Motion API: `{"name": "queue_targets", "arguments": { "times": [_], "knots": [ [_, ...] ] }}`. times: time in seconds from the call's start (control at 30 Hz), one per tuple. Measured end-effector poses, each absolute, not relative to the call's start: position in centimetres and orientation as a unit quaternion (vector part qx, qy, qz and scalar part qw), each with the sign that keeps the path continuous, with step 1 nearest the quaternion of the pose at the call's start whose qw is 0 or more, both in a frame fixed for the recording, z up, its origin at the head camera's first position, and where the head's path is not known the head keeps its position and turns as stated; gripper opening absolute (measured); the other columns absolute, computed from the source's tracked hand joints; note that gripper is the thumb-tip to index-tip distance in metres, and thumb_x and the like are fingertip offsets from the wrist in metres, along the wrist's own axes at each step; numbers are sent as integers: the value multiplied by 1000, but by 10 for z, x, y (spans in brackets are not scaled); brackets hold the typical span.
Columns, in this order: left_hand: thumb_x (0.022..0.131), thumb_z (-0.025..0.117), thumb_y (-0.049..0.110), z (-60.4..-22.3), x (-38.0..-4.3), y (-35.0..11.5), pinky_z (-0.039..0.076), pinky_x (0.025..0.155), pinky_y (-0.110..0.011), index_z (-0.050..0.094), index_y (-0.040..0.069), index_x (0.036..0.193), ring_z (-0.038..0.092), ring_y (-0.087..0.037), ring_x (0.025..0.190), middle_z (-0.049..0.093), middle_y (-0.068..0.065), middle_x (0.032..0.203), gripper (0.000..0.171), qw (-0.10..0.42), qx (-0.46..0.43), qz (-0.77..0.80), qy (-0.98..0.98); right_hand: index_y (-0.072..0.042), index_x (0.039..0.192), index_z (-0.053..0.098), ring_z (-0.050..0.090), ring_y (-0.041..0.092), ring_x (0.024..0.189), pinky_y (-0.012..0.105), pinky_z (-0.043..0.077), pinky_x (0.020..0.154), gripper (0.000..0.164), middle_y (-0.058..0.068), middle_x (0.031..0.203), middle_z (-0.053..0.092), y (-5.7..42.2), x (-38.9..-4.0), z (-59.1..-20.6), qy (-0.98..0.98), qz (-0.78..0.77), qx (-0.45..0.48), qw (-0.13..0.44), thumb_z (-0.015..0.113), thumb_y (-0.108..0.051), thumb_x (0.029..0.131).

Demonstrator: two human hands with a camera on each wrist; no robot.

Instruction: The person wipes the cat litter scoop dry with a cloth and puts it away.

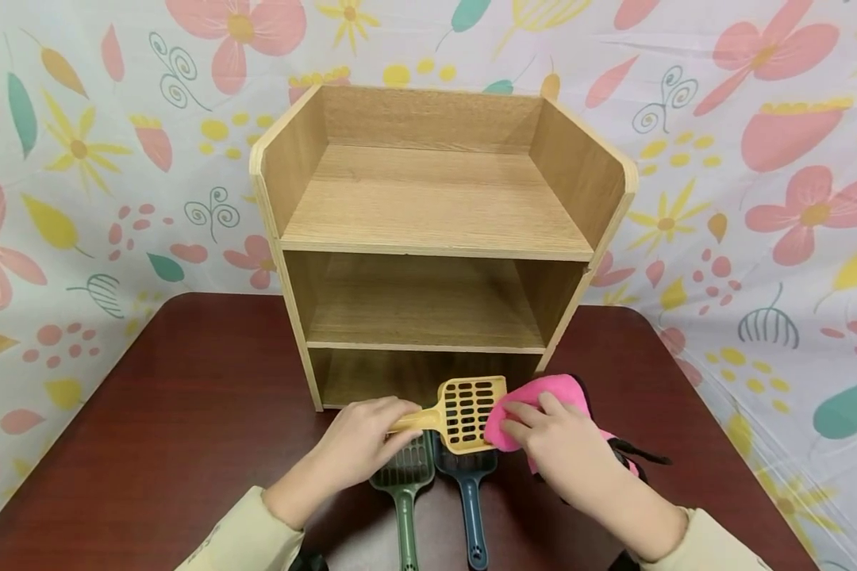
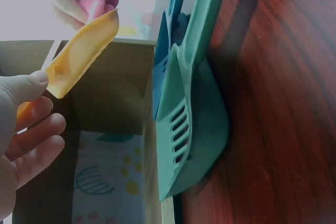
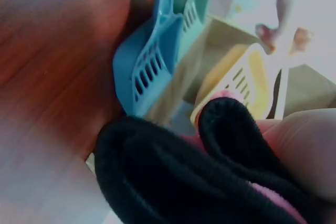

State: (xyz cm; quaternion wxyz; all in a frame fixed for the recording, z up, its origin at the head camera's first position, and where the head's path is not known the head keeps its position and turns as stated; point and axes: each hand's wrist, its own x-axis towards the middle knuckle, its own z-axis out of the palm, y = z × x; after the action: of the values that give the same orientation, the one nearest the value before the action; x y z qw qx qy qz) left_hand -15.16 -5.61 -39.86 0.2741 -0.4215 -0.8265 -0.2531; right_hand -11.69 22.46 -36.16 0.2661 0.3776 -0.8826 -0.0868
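My left hand (image 1: 360, 440) pinches the handle of a yellow slotted litter scoop (image 1: 464, 428), holding it raised above the table. In my right hand (image 1: 567, 452) is a bright pink cloth (image 1: 560, 388) with black edging, its fold pressed against the right edge of the scoop's head. Black backing of the cloth (image 3: 157, 177) fills the lower right wrist view and hides part of the scoop. Below the yellow scoop lie a green litter scoop (image 1: 405, 511) and a blue litter scoop (image 1: 473, 515), side by side, handles towards me.
A wooden shelf unit (image 1: 436, 198) with several levels stands on the dark red-brown table (image 1: 186, 412), just behind the scoops. A patterned curtain (image 1: 100, 198) hangs behind it. A black cord (image 1: 643, 452) trails from the cloth at the right.
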Motion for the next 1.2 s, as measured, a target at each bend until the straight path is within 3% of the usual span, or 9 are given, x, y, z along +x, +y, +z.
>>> {"name": "queue_targets", "arguments": {
  "times": [0.17, 0.33, 0.5, 0.73, 1.0, 1.2],
  "knots": [
    [79, 75, 22, -400, -153, -60, 53, 59, -26, 68, 9, 99, 66, -11, 69, 71, 0, 88, 24, 269, -406, -259, -834, -15, 102, 73, 40, 20, 70, 25, 35, 55, 52, 3, 109, 69, 226, -116, -356, -890, -70, 361, 271, 67, 6, 55],
    [80, 74, 23, -397, -153, -60, 53, 59, -26, 68, 9, 99, 66, -12, 69, 71, 0, 88, 24, 260, -399, -259, -840, -12, 105, 72, 41, 22, 71, 27, 35, 58, 53, 5, 110, 69, 214, -114, -351, -879, -54, 371, 295, 67, 5, 55],
    [81, 74, 24, -393, -151, -52, 53, 61, -25, 68, 10, 100, 66, -10, 69, 71, 2, 88, 24, 255, -407, -266, -835, -13, 104, 72, 44, 21, 72, 26, 36, 57, 46, 3, 107, 70, 196, -116, -355, -864, -52, 388, 315, 67, 5, 62],
    [81, 74, 23, -391, -147, -47, 52, 62, -25, 67, 10, 99, 65, -9, 71, 71, 3, 87, 23, 266, -427, -255, -826, -13, 101, 73, 42, 20, 70, 26, 34, 56, 51, 2, 105, 70, 197, -118, -365, -876, -79, 381, 285, 70, 3, 53],
    [82, 72, 23, -392, -148, -55, 53, 61, -26, 68, 10, 101, 66, -10, 72, 71, 1, 91, 23, 266, -409, -239, -840, -15, 86, 71, 42, 21, 69, 25, 34, 48, 38, 1, 90, 68, 215, -124, -363, -881, -99, 362, 289, 78, 1, 52],
    [81, 73, 24, -392, -149, -59, 53, 59, -27, 69, 12, 99, 67, -10, 70, 72, 2, 91, 22, 255, -384, -242, -854, -12, 95, 73, 41, 22, 68, 26, 34, 51, 45, 4, 99, 69, 215, -116, -353, -882, -59, 357, 304, 71, 6, 53]
  ]
}}
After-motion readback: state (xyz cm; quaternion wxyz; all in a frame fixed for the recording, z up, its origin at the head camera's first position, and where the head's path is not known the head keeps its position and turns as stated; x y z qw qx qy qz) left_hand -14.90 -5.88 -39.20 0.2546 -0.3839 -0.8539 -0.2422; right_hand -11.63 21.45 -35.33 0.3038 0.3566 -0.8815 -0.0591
